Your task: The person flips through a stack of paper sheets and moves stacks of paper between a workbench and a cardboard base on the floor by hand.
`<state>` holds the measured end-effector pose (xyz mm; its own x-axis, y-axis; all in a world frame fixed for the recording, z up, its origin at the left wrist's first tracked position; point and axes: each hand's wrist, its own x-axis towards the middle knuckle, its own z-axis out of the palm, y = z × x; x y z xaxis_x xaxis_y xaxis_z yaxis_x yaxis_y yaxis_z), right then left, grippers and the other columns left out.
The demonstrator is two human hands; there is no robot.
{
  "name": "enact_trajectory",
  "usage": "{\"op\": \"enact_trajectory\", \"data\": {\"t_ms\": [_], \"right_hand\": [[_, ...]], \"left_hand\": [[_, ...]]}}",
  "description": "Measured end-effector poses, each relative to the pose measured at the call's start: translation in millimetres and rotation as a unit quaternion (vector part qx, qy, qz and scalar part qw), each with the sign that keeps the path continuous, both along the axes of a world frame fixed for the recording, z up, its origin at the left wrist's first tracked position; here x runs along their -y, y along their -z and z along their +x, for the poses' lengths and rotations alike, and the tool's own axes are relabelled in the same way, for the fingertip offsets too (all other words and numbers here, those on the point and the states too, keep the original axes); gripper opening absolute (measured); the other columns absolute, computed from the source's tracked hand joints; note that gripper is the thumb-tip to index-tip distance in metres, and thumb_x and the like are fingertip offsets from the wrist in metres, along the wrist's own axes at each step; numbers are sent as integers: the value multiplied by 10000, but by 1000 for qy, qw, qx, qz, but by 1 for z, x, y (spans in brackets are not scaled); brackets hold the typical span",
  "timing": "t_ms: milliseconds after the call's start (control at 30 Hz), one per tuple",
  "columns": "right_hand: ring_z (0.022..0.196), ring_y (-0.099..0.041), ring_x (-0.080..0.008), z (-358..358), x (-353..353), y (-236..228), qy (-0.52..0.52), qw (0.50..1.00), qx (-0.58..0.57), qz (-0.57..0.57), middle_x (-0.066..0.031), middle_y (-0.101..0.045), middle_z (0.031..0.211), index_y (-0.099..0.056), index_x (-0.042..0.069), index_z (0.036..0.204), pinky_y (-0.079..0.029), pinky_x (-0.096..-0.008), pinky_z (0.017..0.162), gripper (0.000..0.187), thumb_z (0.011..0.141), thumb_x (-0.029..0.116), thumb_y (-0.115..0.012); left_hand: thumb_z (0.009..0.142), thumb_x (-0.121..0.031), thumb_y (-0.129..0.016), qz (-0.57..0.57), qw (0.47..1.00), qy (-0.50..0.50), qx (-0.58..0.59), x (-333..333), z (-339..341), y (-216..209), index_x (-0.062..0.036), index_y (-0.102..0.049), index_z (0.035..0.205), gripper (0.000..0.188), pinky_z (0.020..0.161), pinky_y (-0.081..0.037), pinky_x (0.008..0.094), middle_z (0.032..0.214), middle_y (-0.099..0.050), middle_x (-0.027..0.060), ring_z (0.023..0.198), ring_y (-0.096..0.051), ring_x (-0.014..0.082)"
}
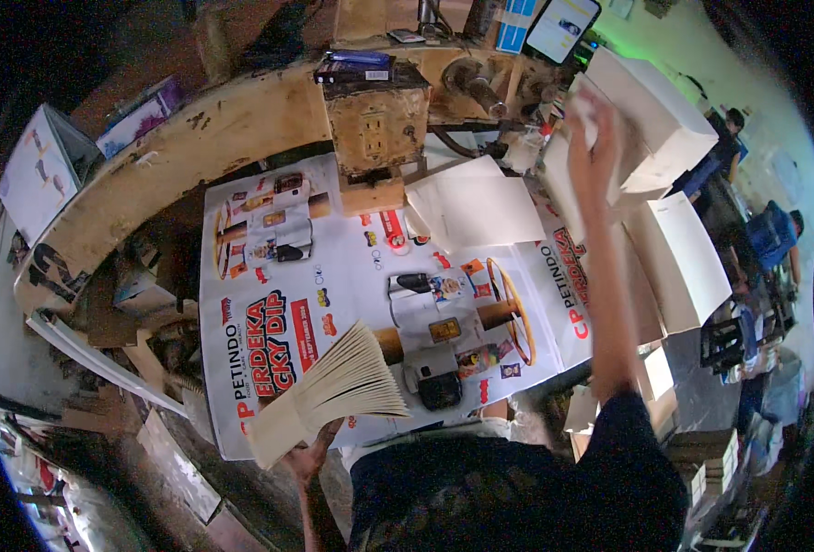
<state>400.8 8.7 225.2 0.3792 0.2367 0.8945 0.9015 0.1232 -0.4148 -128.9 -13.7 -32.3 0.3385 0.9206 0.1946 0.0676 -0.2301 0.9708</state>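
My left hand (309,454), low in the view, is closed on a thick stack of cream paper sheets (344,379). The stack's far edges spread out like a fan, while its near end stays together. My right arm reaches up to the far right, where my right hand (600,138) is beside a large white paper block or box (660,115). Motion smears its fingers, so whether they grip anything cannot be made out. Loose cream sheets (476,204) lie ahead of me on a printed banner (352,248) that covers the work surface.
A worn wooden machine post (376,120) with a blue pen (359,57) on top rises behind the banner. More white stacks (674,267) stand at the right. A lit phone (563,28) leans at the back. Two people (733,120) are visible at the far right.
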Motion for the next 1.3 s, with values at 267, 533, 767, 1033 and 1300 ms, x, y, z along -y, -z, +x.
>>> {"op": "enact_trajectory", "data": {"t_ms": [267, 533, 767, 1033, 1300], "right_hand": [[1306, -399, -370, -4, -14, 44, 82, 980, 155, -92, -179, -510, 1352, -450, 57, 1385, -286, -542, 1077, 530, 895, 211, -579], [1339, -330, -335, 116, -29, -28, 296, 880, 301, -218, -55, -499, 1341, -305, 113, 1476, -247, -534, 1076, 715, 848, 262, -610], [1357, -334, -324, 148, -39, -40, 257, 871, 358, -217, -46, -505, 1307, -381, 129, 1428, -248, -559, 1057, 644, 843, 253, -619], [1318, -369, -324, 131, -26, -44, 239, 896, 311, -208, -70, -535, 1255, -388, 75, 1423, -254, -510, 1080, 622, 857, 227, -597], [1186, -510, -340, 31, 3, 7, 108, 973, 206, -5, -141, -579, 1250, -489, 79, 1326, -322, -468, 1047, 452, 916, 251, -572]], "left_hand": [[686, -188, -880, 22, 989, -126, 69, -10, -13, 65, -28, -340, 1450, 950, 1022, -423, 406, 1373, -487, 158, 1228, -495, 266], [744, -89, -840, -106, 975, -90, 173, 7, 8, 36, -24, -252, 1483, 947, 987, -466, 417, 1407, -458, 158, 1193, -527, 277], [778, 12, -778, -197, 949, -10, 247, 3, 10, 8, -46, -221, 1494, 909, 959, -510, 442, 1418, -440, 173, 1188, -534, 275], [780, 47, -759, -508, 649, -72, 561, 6, 23, -67, -60, -231, 1493, 894, 942, -530, 470, 1433, -413, 181, 1187, -534, 281], [734, -4, -804, -109, 985, -123, 54, 4, 17, 6, -18, -371, 1406, 800, 969, -489, 475, 1300, -531, 170, 1139, -552, 287]]}}
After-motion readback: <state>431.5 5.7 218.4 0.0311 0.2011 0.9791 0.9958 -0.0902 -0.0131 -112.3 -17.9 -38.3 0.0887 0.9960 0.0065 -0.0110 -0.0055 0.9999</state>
